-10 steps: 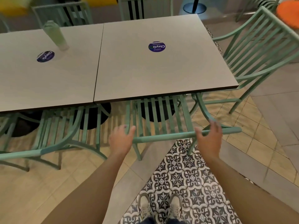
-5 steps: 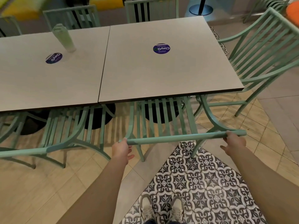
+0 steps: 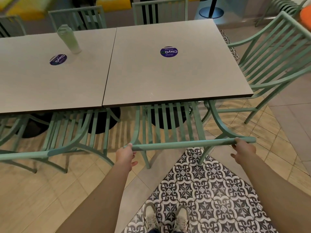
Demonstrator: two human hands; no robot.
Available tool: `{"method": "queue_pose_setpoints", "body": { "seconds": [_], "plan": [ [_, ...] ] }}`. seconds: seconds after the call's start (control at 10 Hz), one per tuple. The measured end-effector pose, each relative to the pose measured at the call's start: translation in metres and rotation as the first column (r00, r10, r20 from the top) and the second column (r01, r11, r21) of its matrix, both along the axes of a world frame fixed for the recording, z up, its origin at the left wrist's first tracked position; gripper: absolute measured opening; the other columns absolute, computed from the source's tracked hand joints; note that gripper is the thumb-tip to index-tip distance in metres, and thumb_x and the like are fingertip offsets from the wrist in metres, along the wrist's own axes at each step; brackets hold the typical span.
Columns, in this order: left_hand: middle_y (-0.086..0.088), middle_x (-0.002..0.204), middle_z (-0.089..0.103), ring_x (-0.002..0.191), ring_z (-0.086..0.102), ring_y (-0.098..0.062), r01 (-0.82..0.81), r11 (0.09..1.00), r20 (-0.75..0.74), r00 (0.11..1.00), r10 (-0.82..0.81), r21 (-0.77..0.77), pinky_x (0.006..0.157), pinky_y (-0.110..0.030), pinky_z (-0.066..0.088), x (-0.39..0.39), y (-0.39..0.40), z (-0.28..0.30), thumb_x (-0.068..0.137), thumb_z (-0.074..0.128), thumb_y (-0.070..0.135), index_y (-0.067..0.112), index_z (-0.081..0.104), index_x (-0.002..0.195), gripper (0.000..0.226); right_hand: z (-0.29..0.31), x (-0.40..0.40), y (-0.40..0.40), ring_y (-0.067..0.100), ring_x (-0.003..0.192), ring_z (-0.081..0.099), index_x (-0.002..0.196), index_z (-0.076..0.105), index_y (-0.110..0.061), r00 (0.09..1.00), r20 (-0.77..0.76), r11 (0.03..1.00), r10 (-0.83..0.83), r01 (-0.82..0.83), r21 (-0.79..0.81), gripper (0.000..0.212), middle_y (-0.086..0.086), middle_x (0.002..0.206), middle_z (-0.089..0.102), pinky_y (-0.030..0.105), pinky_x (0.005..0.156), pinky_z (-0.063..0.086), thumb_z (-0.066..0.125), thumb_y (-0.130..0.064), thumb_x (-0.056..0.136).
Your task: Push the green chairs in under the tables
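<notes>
Two grey tables [image 3: 168,78] fill the upper frame. At centre, a green chair [image 3: 170,125] sits with its seat under the right table's near edge. The left hand [image 3: 125,155] and right hand [image 3: 244,149] curl around opposite ends of its top rail [image 3: 188,144].

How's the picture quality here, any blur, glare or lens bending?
Head view: strong wide-angle bending, the table edges bow and the side chair at right leans outward; mostly sharp, the bottle slightly soft; soft even light, no harsh glare on the tabletop; slat shadows stripe the floor under the gripped chair.
</notes>
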State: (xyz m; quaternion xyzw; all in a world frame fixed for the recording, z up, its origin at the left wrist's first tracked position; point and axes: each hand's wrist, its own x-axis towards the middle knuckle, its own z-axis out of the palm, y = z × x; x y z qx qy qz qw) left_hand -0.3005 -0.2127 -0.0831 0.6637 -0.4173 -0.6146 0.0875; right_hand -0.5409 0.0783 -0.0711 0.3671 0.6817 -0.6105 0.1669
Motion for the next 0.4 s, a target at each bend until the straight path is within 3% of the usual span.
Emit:
{"method": "queue_pose_setpoints", "body": {
  "seconds": [0.2,0.3,0.4],
  "plan": [
    [-0.013,0.107,0.064,0.102,0.056,-0.026,0.008,1.000,-0.009,1.000,-0.008,-0.007,0.090,-0.053,0.051,0.001,0.002,0.003,0.098,0.053,0.030,0.008,0.051,0.131,0.040,0.004,0.002,0.003,0.022,0.104,0.053,0.129,0.049,-0.007,0.997,-0.018,0.993,0.073,-0.071,0.092,0.041,0.009,0.121,0.057,0.044,0.101,0.042,0.060,-0.021,0.092],
    [-0.011,0.103,0.062,0.096,0.056,-0.026,0.086,0.996,0.082,0.993,-0.084,-0.025,0.088,-0.048,0.051,0.002,-0.002,0.010,0.098,0.052,0.035,0.006,0.051,0.130,0.043,0.004,0.004,0.005,0.033,0.123,0.047,0.141,0.034,-0.010,0.979,-0.100,0.916,0.178,-0.128,0.381,0.067,0.014,0.137,0.045,0.045,0.102,0.041,0.069,-0.024,0.085],
    [-0.007,0.087,0.056,0.075,0.054,-0.020,0.235,0.956,0.259,0.948,-0.185,-0.176,0.065,-0.032,0.047,0.007,0.004,0.023,0.098,0.048,0.041,0.004,0.052,0.127,0.047,0.015,0.021,-0.008,0.032,0.138,0.031,0.149,0.022,-0.014,0.788,-0.241,0.699,0.566,-0.305,0.646,0.082,0.011,0.151,0.030,0.049,0.112,0.029,0.069,-0.028,0.083]
  ]
}}
